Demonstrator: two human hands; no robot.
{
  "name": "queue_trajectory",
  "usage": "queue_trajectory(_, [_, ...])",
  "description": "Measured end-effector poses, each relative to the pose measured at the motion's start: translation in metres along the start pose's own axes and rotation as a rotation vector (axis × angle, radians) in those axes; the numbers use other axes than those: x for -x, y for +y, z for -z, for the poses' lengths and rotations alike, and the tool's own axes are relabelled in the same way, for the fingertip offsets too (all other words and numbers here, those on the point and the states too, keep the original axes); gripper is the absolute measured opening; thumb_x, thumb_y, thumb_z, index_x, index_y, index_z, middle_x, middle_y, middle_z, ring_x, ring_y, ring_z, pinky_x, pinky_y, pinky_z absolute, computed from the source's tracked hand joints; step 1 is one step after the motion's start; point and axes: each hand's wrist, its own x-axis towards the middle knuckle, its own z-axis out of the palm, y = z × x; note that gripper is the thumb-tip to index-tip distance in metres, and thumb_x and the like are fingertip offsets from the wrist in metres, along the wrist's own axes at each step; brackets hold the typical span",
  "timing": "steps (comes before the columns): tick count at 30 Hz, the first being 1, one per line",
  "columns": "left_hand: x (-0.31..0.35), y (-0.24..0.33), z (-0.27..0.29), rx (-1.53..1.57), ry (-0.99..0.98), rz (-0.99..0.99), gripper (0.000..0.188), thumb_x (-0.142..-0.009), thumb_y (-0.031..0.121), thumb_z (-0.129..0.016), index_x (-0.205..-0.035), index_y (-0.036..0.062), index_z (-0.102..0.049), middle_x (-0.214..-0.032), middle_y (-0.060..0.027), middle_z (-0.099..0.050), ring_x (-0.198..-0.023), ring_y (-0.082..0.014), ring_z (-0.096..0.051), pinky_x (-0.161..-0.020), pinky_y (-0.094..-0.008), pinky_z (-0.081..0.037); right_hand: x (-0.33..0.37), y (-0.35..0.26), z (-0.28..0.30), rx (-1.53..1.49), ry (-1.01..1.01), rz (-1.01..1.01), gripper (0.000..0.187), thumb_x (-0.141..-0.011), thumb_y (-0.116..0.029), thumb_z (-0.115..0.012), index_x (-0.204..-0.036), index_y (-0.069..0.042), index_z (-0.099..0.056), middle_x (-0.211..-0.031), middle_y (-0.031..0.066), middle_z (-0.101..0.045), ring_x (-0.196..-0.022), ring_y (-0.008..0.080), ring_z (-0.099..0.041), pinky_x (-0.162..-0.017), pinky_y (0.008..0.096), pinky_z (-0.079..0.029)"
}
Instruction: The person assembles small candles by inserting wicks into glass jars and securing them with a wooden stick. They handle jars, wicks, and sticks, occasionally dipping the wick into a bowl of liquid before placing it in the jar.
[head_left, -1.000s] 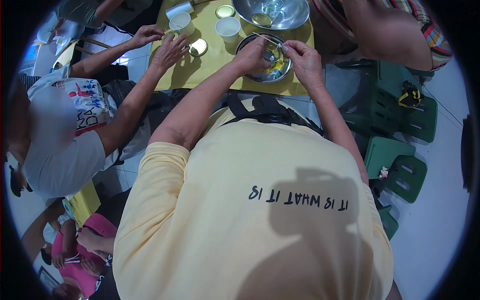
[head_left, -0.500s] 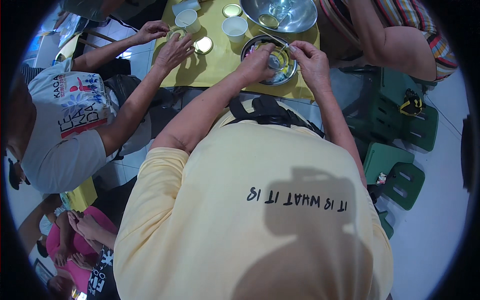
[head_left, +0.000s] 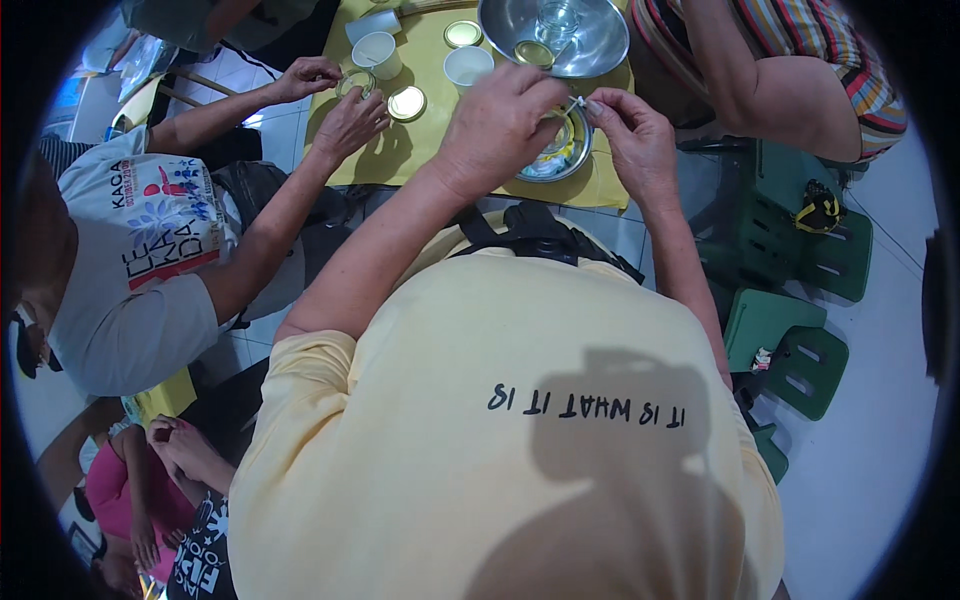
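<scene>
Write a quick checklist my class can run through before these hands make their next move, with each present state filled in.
1. Right hand pinching the small white piece: ok.
2. Left hand holding something: cannot tell; the back of the hand hides its grasp.
3. Small steel bowl on the yellow tablecloth: ok.
4. Clear view into that bowl: not ok; the left hand covers part of it.
5. White cup nearest the left hand upright: ok.
6. Neighbour's hands apart from this person's: ok.
</scene>
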Motion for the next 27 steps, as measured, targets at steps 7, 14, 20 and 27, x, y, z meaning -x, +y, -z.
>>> queue_trajectory(7, [-0.03,-0.023,0.01,0.122,-0.137,-0.082,0.024,-0.082,0.014,-0.067,-0.106,0.0105,-0.069,-0.091,-0.0084,-0.069,-0.089,-0.0202,-0.065,-0.077,-0.0328,-0.052,-0.005,-0.034,0.002,0.157,0.013,0.247,0.012,-0.084,-0.011,-0.068,-0.092,-0.002,-0.07,-0.083,0.0056,-0.065,-0.075,0.0139,-0.063,-0.068,0.0282,-0.051])
queue_trajectory(14, [-0.029,-0.02,0.005,0.49,-0.197,0.129,0.023,-0.091,0.004,-0.055,-0.113,0.0072,-0.064,-0.09,-0.0064,-0.068,-0.081,-0.0129,-0.064,-0.076,-0.0283,-0.052,-0.008,-0.042,0.005,0.426,0.098,0.441,0.013,-0.078,-0.013,-0.071,-0.089,-0.006,-0.072,-0.08,0.0054,-0.062,-0.08,0.0227,-0.058,-0.071,0.0356,-0.047])
queue_trajectory(20, [-0.033,-0.013,0.004,0.536,-0.212,0.162,0.023,-0.093,0.005,-0.054,-0.113,0.0062,-0.065,-0.091,-0.0059,-0.068,-0.08,-0.0124,-0.062,-0.078,-0.0274,-0.051,-0.009,-0.037,0.005,0.467,0.123,0.487,0.011,-0.078,-0.012,-0.071,-0.088,-0.008,-0.072,-0.08,0.0051,-0.063,-0.078,0.0228,-0.057,-0.069,0.035,-0.047])
queue_trajectory(27, [-0.034,-0.016,-0.001,0.561,-0.211,0.154,0.022,-0.091,0.006,-0.057,-0.112,0.0057,-0.065,-0.1,-0.0079,-0.069,-0.088,-0.0152,-0.067,-0.082,-0.0288,-0.053,-0.011,-0.032,0.004,0.337,0.109,0.386,0.009,-0.08,-0.011,-0.07,-0.087,-0.006,-0.07,-0.079,0.0064,-0.064,-0.076,0.023,-0.058,-0.07,0.0348,-0.048])
